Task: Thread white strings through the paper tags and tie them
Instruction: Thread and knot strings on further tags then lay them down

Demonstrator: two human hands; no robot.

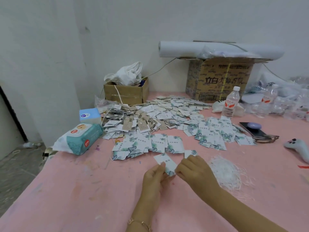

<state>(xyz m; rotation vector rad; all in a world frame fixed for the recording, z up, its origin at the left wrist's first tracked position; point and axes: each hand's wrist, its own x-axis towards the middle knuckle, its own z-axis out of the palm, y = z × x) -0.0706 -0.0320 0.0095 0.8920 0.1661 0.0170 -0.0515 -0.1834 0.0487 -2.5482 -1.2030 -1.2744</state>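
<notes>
- Progress looks partial: a heap of strung tags in brown card and white paper, thin strings trailing (133,121), lies at the back left of the pink cloth-covered table (83,190).
- Much is left, by my reading: a loose spread of unstrung leaf-print paper tags (215,133) sits to the right of that heap, and an overlapping row of the same tags (147,144) lies just beyond your hands.
- Your left hand (154,174) pinches the near end of one white rectangular paper tag with a green leaf print (164,162), held in front of you over the table.
- Your right hand (194,169) has its fingers curled against that tag's near right edge, pinching it; whether a string is already between them is too small to tell.
- The tangled bundle of white strings (225,173) lies on the table just right of your right hand.
- This tag seems to be at the threading step, with the tying not yet done.
</notes>
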